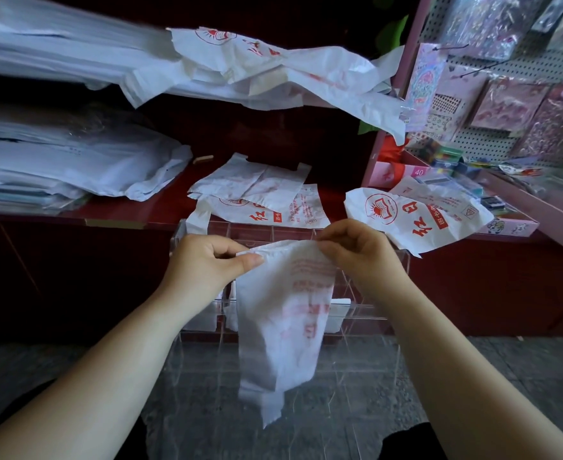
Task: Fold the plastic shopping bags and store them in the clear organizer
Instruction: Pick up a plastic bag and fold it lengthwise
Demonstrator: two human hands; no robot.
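Red shelf (124,220) behind the clear organizer (260,232) bears three loose bags (250,184) (273,214) (416,214); left hand (207,260) and right hand (356,250) pinch one hanging bag (283,320).

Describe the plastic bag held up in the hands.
The bag is thin, white, crinkled plastic with faint red print, gathered into a narrow strip. It hangs down, its top edge pinched by the left hand and the right hand, in front of the clear organizer.
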